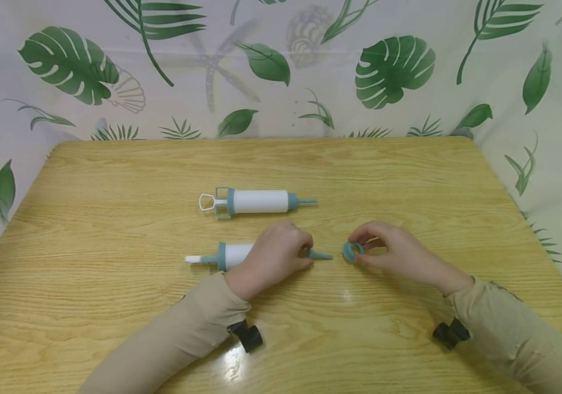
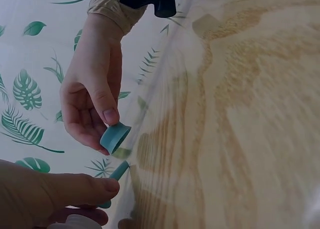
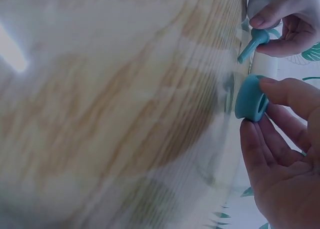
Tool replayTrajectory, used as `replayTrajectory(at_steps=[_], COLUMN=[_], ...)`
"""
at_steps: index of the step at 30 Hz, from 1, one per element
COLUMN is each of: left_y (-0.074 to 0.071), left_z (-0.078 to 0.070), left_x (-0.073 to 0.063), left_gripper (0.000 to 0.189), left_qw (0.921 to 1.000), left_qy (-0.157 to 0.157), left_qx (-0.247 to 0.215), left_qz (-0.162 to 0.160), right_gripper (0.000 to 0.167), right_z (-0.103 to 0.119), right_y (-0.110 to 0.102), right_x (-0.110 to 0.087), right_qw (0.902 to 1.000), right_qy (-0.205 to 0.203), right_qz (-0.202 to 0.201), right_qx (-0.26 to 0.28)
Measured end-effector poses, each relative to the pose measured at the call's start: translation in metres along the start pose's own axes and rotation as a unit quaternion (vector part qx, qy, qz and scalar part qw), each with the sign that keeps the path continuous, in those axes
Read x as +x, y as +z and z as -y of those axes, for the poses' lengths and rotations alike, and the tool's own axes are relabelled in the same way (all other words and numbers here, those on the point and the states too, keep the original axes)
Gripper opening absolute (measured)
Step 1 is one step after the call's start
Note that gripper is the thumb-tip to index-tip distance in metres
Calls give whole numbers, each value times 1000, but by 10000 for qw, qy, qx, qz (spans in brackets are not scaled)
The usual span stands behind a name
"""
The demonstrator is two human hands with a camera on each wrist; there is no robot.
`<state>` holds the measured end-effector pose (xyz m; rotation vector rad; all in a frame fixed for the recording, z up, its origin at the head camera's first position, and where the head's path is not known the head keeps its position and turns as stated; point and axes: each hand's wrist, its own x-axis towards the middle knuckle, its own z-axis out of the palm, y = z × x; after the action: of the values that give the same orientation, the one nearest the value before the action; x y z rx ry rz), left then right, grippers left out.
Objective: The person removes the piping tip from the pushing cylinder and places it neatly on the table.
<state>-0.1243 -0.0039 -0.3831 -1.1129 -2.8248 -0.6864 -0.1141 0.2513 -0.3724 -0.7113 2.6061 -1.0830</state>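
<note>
On wood-grain table (image 1: 369,334): pinched teal ring (image 1: 347,251) between fingertips of right hand (image 1: 401,250).
Gripped nozzle (image 1: 322,255) in left hand (image 1: 274,251), in line with nearer syringe (image 1: 238,255), just short of ring. Counted one ring, two syringes, with farther syringe (image 1: 261,201) beyond left hand.

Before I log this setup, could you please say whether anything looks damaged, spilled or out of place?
Nothing looks spilled or damaged. Only the teal ring stands out: the right hand holds it apart from the nozzle in the left hand, whereas the far syringe looks assembled.
</note>
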Motion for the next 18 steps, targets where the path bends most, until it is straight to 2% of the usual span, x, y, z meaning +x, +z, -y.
replayTrajectory(at_steps=[11, 18], left_y=[4, 3], left_z=[0, -1], left_x=[0, -1], left_gripper=[17, 19], left_qw=[9979, 9972], left_qy=[210, 202], left_qx=[613, 714], left_qz=[-51, -63], right_gripper=[27, 26], right_z=[-2, -4], right_y=[0, 1], right_x=[-1, 0], right_qw=[9997, 9996], right_qy=[-36, -81], right_qz=[95, 117], right_qx=[-239, -253])
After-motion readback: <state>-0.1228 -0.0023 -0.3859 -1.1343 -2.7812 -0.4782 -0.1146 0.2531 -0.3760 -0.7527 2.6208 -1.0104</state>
